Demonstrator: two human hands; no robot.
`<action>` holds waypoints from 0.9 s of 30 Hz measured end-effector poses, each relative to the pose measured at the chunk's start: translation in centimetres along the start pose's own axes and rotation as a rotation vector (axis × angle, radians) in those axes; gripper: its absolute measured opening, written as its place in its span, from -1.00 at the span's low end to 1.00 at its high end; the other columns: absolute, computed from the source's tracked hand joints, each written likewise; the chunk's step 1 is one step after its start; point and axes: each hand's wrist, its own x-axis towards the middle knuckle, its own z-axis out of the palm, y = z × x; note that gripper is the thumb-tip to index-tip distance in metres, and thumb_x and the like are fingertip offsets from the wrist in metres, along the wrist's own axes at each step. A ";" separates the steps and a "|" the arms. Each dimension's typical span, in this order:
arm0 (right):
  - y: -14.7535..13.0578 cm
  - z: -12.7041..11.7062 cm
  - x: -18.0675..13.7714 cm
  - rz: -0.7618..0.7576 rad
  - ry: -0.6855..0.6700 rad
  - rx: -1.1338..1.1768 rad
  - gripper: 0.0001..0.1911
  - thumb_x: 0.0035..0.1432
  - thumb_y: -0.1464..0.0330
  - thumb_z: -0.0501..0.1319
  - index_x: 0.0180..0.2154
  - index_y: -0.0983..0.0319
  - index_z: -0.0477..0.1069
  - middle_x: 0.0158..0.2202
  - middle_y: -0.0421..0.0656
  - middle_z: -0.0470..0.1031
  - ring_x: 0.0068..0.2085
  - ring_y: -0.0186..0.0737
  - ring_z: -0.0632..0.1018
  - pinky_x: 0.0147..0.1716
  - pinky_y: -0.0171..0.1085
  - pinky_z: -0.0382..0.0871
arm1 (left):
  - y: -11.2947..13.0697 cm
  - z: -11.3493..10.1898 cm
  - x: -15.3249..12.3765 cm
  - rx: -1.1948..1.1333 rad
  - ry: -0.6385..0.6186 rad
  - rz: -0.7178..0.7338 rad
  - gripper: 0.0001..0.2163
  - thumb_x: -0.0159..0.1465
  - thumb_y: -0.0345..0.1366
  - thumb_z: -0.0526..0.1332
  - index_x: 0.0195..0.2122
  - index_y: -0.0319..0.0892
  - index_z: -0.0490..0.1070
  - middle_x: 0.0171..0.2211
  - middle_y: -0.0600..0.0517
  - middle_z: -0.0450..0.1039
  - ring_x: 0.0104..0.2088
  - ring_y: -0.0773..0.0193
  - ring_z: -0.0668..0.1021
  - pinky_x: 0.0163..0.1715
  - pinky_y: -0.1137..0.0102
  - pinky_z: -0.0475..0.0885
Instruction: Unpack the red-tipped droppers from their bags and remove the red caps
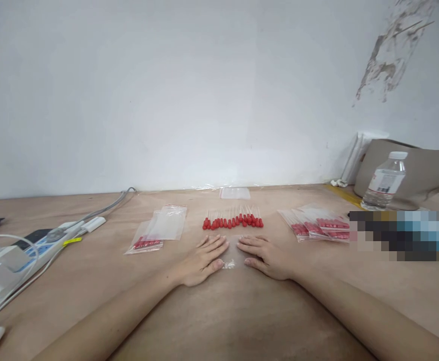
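A small packing workshop — a bare plywood counter (219,311) against a scuffed white wall (189,90), with red-tipped droppers (233,220) in a row and filled zip bags (319,225).

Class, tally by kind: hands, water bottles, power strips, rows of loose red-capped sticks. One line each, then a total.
Hands: 2, left hand and right hand
Water bottle: 1
Power strip: 1
Row of red-capped sticks: 1
Total: 5

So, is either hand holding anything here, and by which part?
Nothing is gripped. The left hand and right hand lie flat, pinning a small clear plastic bag by its side edges.
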 end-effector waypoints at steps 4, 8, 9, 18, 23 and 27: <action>0.1 -0.2 -0.1 0.021 -0.018 0.017 -0.51 0.19 0.12 -0.06 0.13 0.07 0.07 0.18 -0.12 0.08 0.17 -0.14 0.14 0.12 -0.01 -0.06 | -0.7 0.0 -0.4 -0.068 -0.036 -0.071 -0.58 0.30 -0.11 -0.12 0.19 0.02 -0.05 0.23 0.04 -0.13 0.22 0.18 -0.05 0.17 0.08 -0.25; -0.2 -0.3 -0.3 0.018 0.042 0.041 -0.51 0.13 0.10 0.02 0.08 0.09 0.20 0.12 -0.08 0.20 0.12 -0.09 0.22 0.08 -0.02 0.03 | -0.9 0.5 -0.3 -0.258 0.272 -0.243 -0.59 0.23 -0.11 0.03 0.09 -0.05 0.18 0.17 -0.04 0.08 0.17 0.14 0.14 0.13 0.18 0.06; -0.3 -0.3 -0.4 0.021 0.057 0.043 -0.51 0.11 0.09 0.04 0.05 0.10 0.24 0.10 -0.08 0.23 0.10 -0.08 0.25 0.06 -0.02 0.05 | -1.0 0.8 -0.2 -0.319 0.355 -0.309 -0.58 0.18 -0.12 0.11 0.06 -0.08 0.22 0.10 -0.07 0.18 0.11 0.13 0.24 0.07 0.21 0.17; -0.7 -0.3 -0.5 -0.002 0.153 0.018 -0.56 0.15 0.14 0.01 0.00 0.19 0.28 -0.03 -0.03 0.30 -0.03 -0.14 0.33 -0.03 -0.11 0.20 | -2.3 0.9 -0.1 -0.597 0.396 -0.517 -0.28 -0.08 -0.33 0.29 0.12 -0.19 0.01 -0.49 0.12 0.37 -0.49 0.34 0.44 -0.45 0.45 0.34; -0.3 0.2 -0.4 0.023 0.234 0.014 -0.61 0.18 0.18 -0.04 -0.03 0.21 0.29 -0.02 -0.02 0.27 -0.01 -0.15 0.31 0.00 -0.12 0.20 | -5.2 -5.5 -0.6 0.012 0.405 -0.488 -0.70 0.07 -0.35 0.09 -0.14 -0.14 0.37 -0.38 0.00 0.46 -0.36 0.22 0.49 -0.31 0.38 0.33; -0.1 0.4 -0.4 0.023 0.243 0.016 -0.63 0.20 0.21 -0.07 -0.03 0.20 0.27 -0.02 -0.03 0.25 0.00 -0.17 0.30 0.00 -0.14 0.21 | -10.0 -9.5 0.1 0.387 0.446 -0.571 -0.76 0.10 -0.42 0.06 -0.29 -0.06 0.46 -0.26 0.01 0.48 -0.23 0.15 0.47 -0.11 0.30 0.24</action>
